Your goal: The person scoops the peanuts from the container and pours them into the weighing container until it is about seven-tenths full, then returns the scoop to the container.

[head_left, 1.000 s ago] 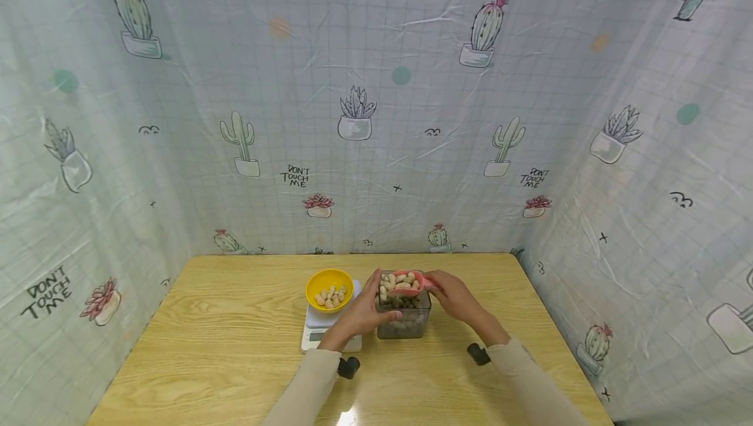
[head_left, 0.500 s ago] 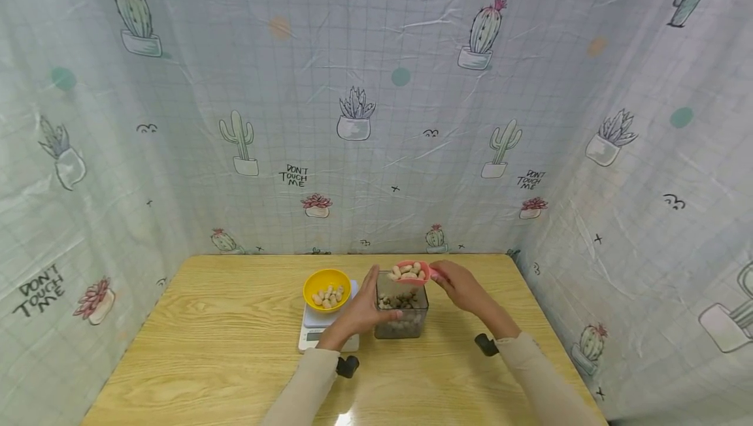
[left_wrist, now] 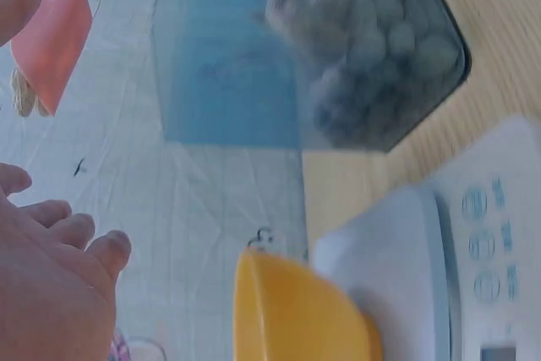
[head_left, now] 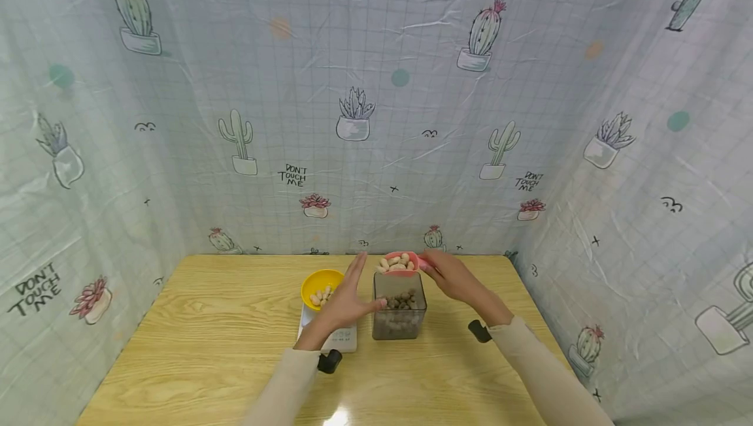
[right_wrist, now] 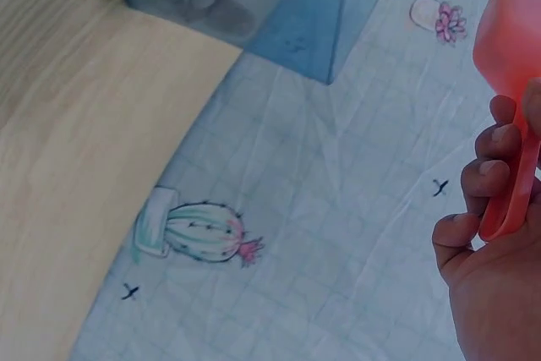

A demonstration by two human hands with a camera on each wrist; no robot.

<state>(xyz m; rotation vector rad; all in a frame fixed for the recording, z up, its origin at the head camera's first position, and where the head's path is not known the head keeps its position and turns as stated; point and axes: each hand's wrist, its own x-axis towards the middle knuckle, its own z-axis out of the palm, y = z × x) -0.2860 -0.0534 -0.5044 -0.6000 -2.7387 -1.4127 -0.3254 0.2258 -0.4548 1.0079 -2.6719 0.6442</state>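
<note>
My right hand point(head_left: 453, 277) grips the handle of a red-pink scoop point(right_wrist: 513, 40). Peanuts point(head_left: 397, 262) fill the scoop, which is raised over the far rim of a clear grey box point(head_left: 399, 281). Inside that box lie more peanuts point(head_left: 401, 302), well below the rim. The left hand point(head_left: 347, 302) spreads between the box and a yellow bowl point(left_wrist: 296, 314), fingers straight, its thumb overlapping the box's near left rim in the head view. Several peanuts point(head_left: 320, 296) lie in the bowl, partly hidden by this hand. Under the bowl is a white kitchen scale point(head_left: 346, 341).
All of it stands on a wooden table point(head_left: 235, 334). A curtain point(head_left: 376, 171) printed with cacti hangs behind the table's far edge and along both sides. Each wrist wears a black camera mount point(head_left: 329, 361).
The loaded scoop has risen from inside the box to above its far rim, then shifted left. My left hand has come off the box's side and moved left, covering part of the bowl and scale.
</note>
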